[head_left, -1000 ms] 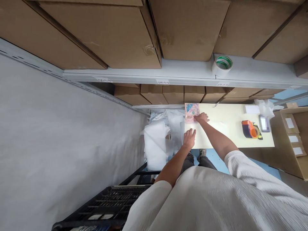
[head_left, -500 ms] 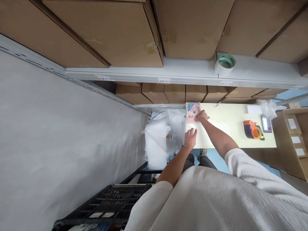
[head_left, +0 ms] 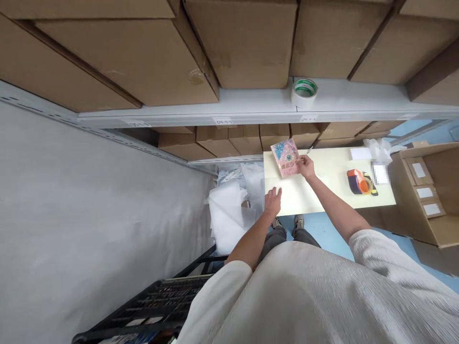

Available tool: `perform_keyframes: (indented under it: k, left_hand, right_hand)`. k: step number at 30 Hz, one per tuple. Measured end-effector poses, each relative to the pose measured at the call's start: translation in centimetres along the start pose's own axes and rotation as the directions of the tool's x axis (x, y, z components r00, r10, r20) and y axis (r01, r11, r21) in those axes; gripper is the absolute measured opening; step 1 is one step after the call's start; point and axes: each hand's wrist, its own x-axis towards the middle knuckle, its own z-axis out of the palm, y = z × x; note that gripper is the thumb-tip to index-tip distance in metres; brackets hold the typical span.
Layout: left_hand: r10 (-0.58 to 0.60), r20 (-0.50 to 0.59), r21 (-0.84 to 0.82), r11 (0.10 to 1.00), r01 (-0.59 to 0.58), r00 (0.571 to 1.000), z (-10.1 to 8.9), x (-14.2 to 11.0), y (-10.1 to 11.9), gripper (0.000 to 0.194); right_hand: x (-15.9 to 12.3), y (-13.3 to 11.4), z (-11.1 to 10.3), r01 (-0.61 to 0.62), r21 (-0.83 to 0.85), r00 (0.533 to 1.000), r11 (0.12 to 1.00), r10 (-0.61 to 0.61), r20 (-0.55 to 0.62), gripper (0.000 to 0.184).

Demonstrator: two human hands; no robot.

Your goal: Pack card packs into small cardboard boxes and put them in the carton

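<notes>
Two hands on head cam: R hand (head_left: 305, 167) pinching right edge of tilted pink paperback (head_left: 286, 158) on pale yellow tabletop (head_left: 332, 165), L hand (head_left: 273, 201) open, fingers (head_left: 275, 192) spread just below book, not touching it, orange-and-purple tape dispenser (head_left: 357, 182) well off to R.

Pink book cover (head_left: 285, 158), orange tape dispenser (head_left: 354, 181)

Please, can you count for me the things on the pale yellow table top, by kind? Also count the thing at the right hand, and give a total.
Pink book: 1
Orange tape dispenser: 1
White card: 1
Crumpled white wrap: 1
Blurred packet: 1
Slim item, too small to tell: 1
Total: 6
</notes>
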Motion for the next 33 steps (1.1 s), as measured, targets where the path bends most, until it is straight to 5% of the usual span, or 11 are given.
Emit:
perform_keyframes:
  k: [6, 11, 18, 24, 28, 33]
  left_hand:
    - [-0.053, 0.027, 0.047, 0.998, 0.051, 0.998, -0.6, 0.1, 0.7, 0.079]
    - [-0.092, 0.033, 0.075, 0.993, 0.089, 0.995, -0.8, 0.1, 1.3, 0.087]
    - [-0.141, -0.001, 0.051, 0.989, 0.141, 0.99, -0.4, -0.4, 3.4, 0.076]
    - [-0.074, 0.021, -0.024, 0.997, 0.074, 0.997, 1.5, -0.7, 7.4, 0.084]
    - [-0.115, 0.05, 0.0, 0.993, 0.115, 0.992, 2.4, -0.5, 8.5, 0.097]
    - [-0.127, 0.039, 0.014, 0.992, 0.126, 0.991, 2.8, -0.4, 8.6, 0.091]
  right_hand:
    - [-7.4, 6.7, -5.2, -0.262, 0.023, 0.965, 0.965, 0.262, -0.013, 0.022]
    - [-11.3, 10.0, -5.6, -0.348, -0.028, 0.937, 0.937, 0.348, 0.025, 0.018]
    - [-11.6, 11.5, -5.2, -0.412, -0.034, 0.909, 0.911, 0.413, 0.061, 0.017]
    - [-11.1, 12.0, -8.3, -0.311, -0.305, 0.925, 0.9, 0.361, 0.123, 0.025]
    - [-10.3, 12.7, -11.3, -0.301, -0.433, 0.944, 0.85, 0.329, -0.012, 0.039]
    - [-9.4, 13.7, -13.5, -0.487, -0.506, 0.867, 0.712, 0.463, -0.183, 0.047]
